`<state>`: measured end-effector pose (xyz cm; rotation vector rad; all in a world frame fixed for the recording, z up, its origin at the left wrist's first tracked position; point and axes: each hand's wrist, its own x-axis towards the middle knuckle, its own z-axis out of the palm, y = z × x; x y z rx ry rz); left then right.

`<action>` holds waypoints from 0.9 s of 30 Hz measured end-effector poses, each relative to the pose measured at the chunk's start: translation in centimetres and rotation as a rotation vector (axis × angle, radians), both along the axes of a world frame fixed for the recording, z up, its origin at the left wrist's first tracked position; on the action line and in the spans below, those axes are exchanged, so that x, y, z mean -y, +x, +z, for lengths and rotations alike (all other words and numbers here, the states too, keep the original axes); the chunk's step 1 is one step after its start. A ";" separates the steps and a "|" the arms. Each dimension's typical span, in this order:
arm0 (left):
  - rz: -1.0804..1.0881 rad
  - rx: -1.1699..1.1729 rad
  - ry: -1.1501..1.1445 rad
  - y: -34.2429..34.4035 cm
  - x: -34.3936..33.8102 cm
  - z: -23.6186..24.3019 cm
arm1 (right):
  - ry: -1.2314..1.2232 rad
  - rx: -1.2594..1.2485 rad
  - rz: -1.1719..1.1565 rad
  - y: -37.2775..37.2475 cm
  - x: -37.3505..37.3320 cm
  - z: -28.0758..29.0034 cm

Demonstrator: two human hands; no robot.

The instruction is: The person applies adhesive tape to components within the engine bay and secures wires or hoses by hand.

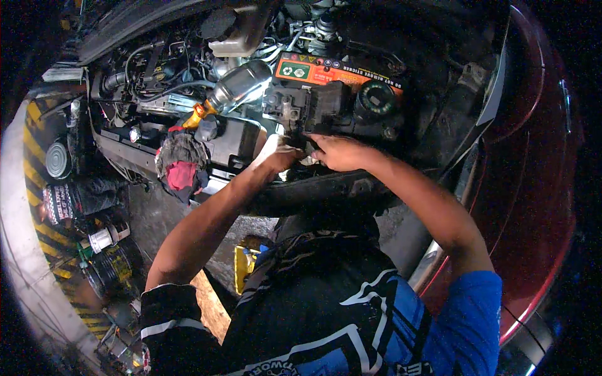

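Note:
My left hand (280,158) and my right hand (340,153) meet low in a car's engine bay, just in front of the battery (342,71) with its orange label. Bent fingers on both hands close toward a small pale piece (308,160) between them, too small to name. The right index finger reaches forward to dark parts below the battery. Beside the left hand sits a black plastic housing (235,143). A clear cylindrical thing with a yellow-orange end (241,86) lies tilted over the engine, brightly lit at its far side.
A grey and red rag (182,161) hangs over the front edge. On the battery stands a round dark object (377,100). The red car body (527,188) curves along the right. A yellow object (246,266) and several workshop items lie on the floor, left of me.

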<state>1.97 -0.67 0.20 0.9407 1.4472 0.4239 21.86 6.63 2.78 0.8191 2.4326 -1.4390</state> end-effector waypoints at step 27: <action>-0.759 -0.289 0.853 2.2 0.3 -1.9 | 0.025 0.329 0.338 -1.0 -1.0 -0.4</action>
